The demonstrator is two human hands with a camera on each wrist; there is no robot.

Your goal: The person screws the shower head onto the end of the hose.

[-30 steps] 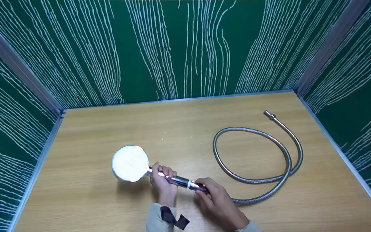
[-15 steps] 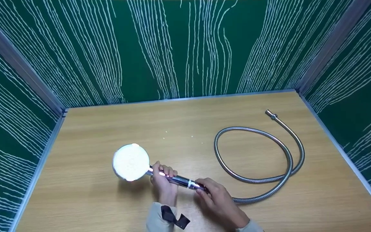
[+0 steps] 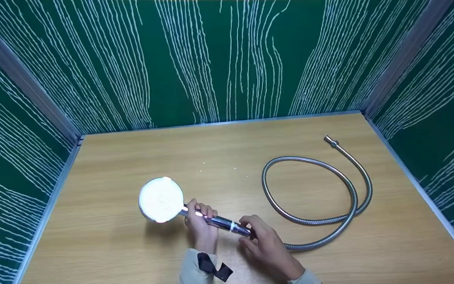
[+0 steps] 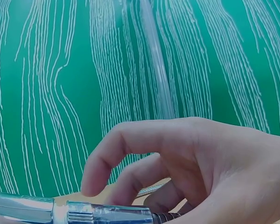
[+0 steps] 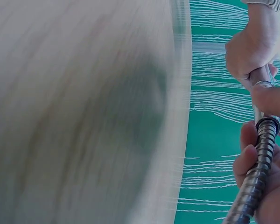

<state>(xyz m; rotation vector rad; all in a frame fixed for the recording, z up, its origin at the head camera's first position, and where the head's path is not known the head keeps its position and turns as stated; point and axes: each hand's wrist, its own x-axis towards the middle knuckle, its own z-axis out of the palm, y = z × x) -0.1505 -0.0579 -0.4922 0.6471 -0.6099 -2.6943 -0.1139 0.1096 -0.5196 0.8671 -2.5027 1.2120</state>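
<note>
My left hand grips the chrome handle of a hand shower, whose round face glows white at the left. A white ring shows near the handle's lower end. There the chrome end nut of a flexible metal shower hose meets the handle. My right hand is at this joint, index finger raised and bent above the nut in the left wrist view. Other fingers curl round the ribbed hose in the right wrist view, with the left hand on the handle beyond.
The rest of the shower hose lies in a loop on the wooden tabletop, its free end fitting at the back right. Green panels with white wavy lines enclose the back and sides. Tiny white specks lie mid-table.
My right index finger and thumb have spread away from the end nut, after pinching it earlier. The left hand and the hand shower stay nearly in place.
</note>
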